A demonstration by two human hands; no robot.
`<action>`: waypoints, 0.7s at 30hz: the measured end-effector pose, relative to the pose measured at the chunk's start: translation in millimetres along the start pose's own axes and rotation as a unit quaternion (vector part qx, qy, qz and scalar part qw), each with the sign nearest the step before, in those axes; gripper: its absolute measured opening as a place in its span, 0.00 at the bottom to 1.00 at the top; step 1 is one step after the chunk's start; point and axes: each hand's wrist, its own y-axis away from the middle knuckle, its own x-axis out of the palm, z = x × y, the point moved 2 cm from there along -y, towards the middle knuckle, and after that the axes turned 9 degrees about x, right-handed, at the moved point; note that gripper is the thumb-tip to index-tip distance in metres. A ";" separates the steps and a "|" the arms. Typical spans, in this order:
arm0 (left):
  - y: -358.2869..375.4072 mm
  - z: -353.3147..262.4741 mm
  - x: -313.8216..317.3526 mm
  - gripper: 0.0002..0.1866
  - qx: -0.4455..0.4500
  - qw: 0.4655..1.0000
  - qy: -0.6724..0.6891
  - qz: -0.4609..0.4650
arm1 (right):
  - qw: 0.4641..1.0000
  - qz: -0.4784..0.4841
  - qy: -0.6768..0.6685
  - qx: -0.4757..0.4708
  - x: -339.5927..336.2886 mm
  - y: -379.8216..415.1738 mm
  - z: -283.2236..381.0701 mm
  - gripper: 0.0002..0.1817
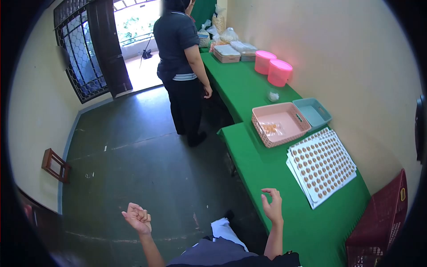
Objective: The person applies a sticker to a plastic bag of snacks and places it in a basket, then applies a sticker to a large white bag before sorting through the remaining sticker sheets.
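My left hand point(138, 218) hangs over the dark floor with its fingers curled in and nothing visible in it. Close to the front edge of the green-covered table point(262, 162), my right hand point(272, 205) is raised, thumb and fingers apart and holding nothing. To its right on the table lies a stack of white sheets point(322, 164) printed with rows of round brown stickers. Behind them sits a pink basket point(281, 111) containing a small clear packet point(271, 129). A teal basket point(312, 113) stands beside it.
Two pink tubs point(279, 73), lidded boxes point(227, 53) and filled bags line the far table. A person point(180, 66) stands by its left side near the open doorway. A maroon crate point(378, 218) is at the right; a small wooden stool point(56, 165) is by the left wall.
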 end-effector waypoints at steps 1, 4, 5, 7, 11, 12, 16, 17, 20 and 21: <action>-7.5 5.3 5.4 0.31 0.009 1.000 -0.008 0.001 | 1.000 0.002 -0.004 -0.004 2.9 -16.6 -4.0 0.08; -37.1 17.3 30.4 0.31 0.049 0.998 -0.025 -0.011 | 1.000 -0.003 0.015 -0.024 6.0 -66.0 -8.9 0.09; -47.9 24.0 38.9 0.31 0.054 0.998 -0.026 -0.011 | 0.999 -0.001 0.016 -0.039 6.0 -84.8 -6.0 0.09; -64.1 40.2 55.6 0.30 0.060 0.998 -0.009 0.009 | 0.998 0.003 0.018 -0.053 6.9 -116.2 -2.7 0.10; -93.9 80.2 96.9 0.30 0.064 0.998 0.005 0.015 | 0.994 -0.025 0.000 -0.109 4.1 -166.5 0.9 0.09; -99.5 91.0 109.3 0.30 0.049 0.998 -0.001 0.029 | 0.994 -0.019 -0.015 -0.105 4.0 -172.6 -1.0 0.09; -124.3 123.3 158.1 0.30 0.000 0.996 -0.008 0.093 | 0.995 -0.027 -0.006 -0.092 1.6 -186.7 -13.2 0.10; -132.5 132.2 169.4 0.29 -0.011 0.992 -0.010 0.125 | 0.997 -0.031 -0.007 -0.073 2.2 -187.0 -20.5 0.10; -158.8 166.8 196.9 0.29 -0.044 0.987 0.004 0.155 | 0.998 -0.049 0.004 -0.025 1.9 -191.2 -35.4 0.09; -168.8 179.5 206.5 0.29 -0.059 0.983 0.016 0.171 | 0.998 -0.059 0.014 -0.007 2.4 -192.0 -38.9 0.09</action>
